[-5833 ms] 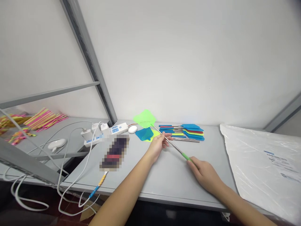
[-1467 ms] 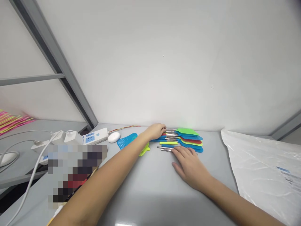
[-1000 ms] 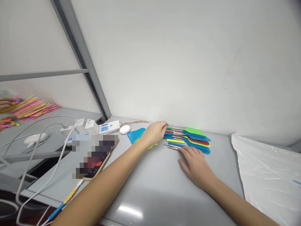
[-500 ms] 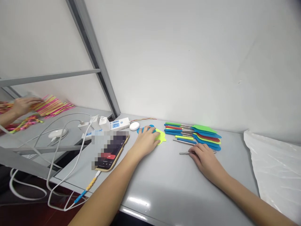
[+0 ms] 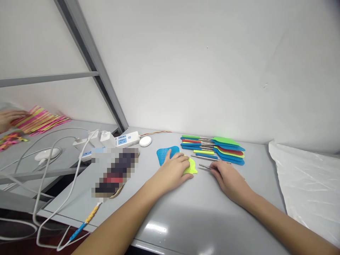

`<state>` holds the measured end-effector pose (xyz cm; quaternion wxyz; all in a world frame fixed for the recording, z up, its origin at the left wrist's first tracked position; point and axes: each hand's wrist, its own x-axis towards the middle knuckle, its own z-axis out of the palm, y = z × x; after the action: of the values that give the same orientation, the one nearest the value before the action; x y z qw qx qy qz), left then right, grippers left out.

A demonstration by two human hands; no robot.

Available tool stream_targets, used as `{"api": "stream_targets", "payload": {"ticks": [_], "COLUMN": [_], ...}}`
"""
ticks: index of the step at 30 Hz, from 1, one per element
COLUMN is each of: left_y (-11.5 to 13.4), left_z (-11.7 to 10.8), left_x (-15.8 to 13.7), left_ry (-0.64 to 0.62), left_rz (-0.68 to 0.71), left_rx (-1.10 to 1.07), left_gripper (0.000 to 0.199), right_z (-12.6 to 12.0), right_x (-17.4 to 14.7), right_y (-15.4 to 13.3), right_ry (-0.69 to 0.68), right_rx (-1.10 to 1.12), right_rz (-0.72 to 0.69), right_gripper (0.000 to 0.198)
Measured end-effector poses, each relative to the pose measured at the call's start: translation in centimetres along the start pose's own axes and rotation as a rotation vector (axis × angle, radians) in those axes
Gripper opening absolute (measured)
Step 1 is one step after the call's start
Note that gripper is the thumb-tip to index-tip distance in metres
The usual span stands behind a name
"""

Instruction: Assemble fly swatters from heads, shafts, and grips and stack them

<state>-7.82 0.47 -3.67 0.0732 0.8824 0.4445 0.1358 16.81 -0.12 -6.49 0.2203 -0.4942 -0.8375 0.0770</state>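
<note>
My left hand (image 5: 175,171) curls its fingers over a yellow-green fly swatter head (image 5: 190,165), a perforated plastic piece with a short pointed neck facing right. Beside that hand lies a blue swatter head (image 5: 167,153), partly covered by it. In my right hand (image 5: 225,173) is a thin metal rod (image 5: 204,166), its tip pointing left toward the yellow-green neck but apart from it. Behind the right hand rest another metal rod (image 5: 200,157), a blue handle grip (image 5: 205,155) and a yellow grip (image 5: 204,152). Several assembled fly swatters (image 5: 228,144) are stacked along the wall.
A phone (image 5: 117,173) on a cable lies at left, near a power strip (image 5: 127,139) with chargers and a round white case (image 5: 145,141). White plastic sheeting (image 5: 305,184) covers the right side. Beyond the metal frame, another person's hand (image 5: 12,118) touches pink-yellow strips (image 5: 42,120).
My left hand has slid the yellow-green swatter head right and nearer me, uncovering more of the blue one. The rod in my right hand has tilted, and the view has shifted slightly.
</note>
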Motion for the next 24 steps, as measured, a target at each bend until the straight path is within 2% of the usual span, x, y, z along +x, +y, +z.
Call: {"api": "stream_targets", "payload": {"ticks": [2,5,13,20,24], "left_y": [0.5,0.8,1.1,1.3,1.6], "left_z": [0.0,0.0,0.9,0.7,0.3], "left_x": [0.0,-0.1,-0.3,-0.1,0.2], "left_ry": [-0.034,-0.048,0.010,0.043,0.028], "left_rz": [0.035,0.059,-0.012,-0.009,0.046], "left_rx": [-0.078,-0.136,-0.025,0.061,0.101], "left_gripper": [0.024,0.035,0.052,0.049,0.033], "right_z": [0.1,0.3,-0.1,-0.2,-0.2], "right_x": [-0.1,-0.2,-0.2,-0.4,-0.5], "right_y": [0.1,0.3,0.1,0.1,0.1], "right_ry": [-0.025,-0.051,-0.088,-0.091,-0.067], "right_rx": [0.007,-0.008,-0.056,-0.120,-0.166], "right_rz": [-0.003,-0.009,-0.051,-0.083,-0.115], "right_gripper": [0.027,0.030,0.031,0.031,0.032]}}
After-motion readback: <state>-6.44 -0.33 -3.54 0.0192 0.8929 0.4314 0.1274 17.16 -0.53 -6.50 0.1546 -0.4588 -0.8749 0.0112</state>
